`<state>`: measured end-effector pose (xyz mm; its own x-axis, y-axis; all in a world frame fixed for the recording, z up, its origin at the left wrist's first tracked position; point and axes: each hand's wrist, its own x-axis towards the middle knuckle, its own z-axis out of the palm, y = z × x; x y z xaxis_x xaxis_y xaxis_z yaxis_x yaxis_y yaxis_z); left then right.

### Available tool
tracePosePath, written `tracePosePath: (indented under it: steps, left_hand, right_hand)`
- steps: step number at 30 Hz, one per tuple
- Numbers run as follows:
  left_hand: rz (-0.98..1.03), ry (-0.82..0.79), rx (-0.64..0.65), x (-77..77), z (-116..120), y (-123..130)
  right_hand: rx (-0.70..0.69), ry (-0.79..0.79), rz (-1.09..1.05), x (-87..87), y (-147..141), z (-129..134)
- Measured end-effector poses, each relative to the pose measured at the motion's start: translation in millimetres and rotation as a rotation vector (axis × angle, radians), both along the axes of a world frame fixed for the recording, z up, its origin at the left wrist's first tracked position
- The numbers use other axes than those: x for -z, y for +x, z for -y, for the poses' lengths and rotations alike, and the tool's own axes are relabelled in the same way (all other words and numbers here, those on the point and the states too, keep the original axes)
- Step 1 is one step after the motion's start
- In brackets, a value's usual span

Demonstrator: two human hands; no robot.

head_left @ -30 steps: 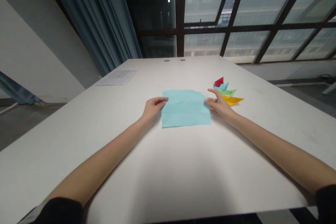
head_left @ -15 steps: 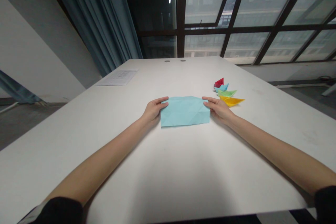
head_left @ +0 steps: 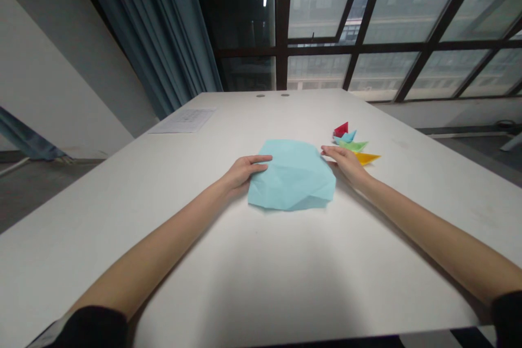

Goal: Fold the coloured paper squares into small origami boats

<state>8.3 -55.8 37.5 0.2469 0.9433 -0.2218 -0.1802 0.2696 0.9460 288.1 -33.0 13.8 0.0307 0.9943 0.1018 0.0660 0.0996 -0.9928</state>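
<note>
A creased light-blue sheet of paper (head_left: 291, 179) is in the middle of the white table, its near edge bent and slightly raised. My left hand (head_left: 241, 171) pinches its left side, thumb and forefinger lying over the paper. At the upper right edge, my right hand (head_left: 346, 165) has its fingertips together against the paper; its lower fingers are partly hidden. Just beyond that hand stand folded paper boats: a yellow boat (head_left: 368, 158), partly covered by the hand, a green boat (head_left: 354, 146), a blue boat (head_left: 346, 137) and a red boat (head_left: 341, 129).
A printed white sheet (head_left: 183, 120) lies at the far left of the white table (head_left: 261, 283). Two round grey discs (head_left: 260, 96) are set near the table's far edge. Behind it are a blue curtain (head_left: 163, 32) and dark-framed windows (head_left: 318, 5).
The blue paper has gone from a narrow folded rectangle to a larger, more opened shape reaching nearer to me. My left hand shifted slightly right, and my right hand moved a little right.
</note>
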Motion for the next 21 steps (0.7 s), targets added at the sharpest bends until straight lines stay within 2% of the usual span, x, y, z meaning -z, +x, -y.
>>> tracePosePath:
  steps: [1, 3, 8, 11, 16, 21]
  left_hand:
    - [0.007, -0.008, 0.053, -1.1, 0.8, -1.3]
    - [0.018, -0.031, 0.154, -2.4, 2.9, -3.1]
    - [0.04, -0.065, 0.321, -1.5, 6.6, -3.5]
    - [0.073, -0.082, 0.36, -0.8, 7.0, -4.4]
    - [0.105, -0.064, 0.372, -2.2, 8.0, -5.7]
    - [0.19, -0.025, 0.285, -4.2, 9.5, -4.0]
  right_hand:
    - [0.002, 0.023, 0.043, -3.0, 2.1, -1.5]
    - [-0.079, 0.01, 0.091, -9.4, 4.5, -1.6]
    - [-0.541, -0.301, 0.035, -20.4, 1.7, 11.5]
    - [-0.688, -0.347, -0.031, -22.7, -3.0, 20.6]
    - [-0.586, -0.377, -0.182, -22.3, -6.6, 22.4]
    - [-0.354, -0.336, -0.275, -17.0, -2.9, 14.9]
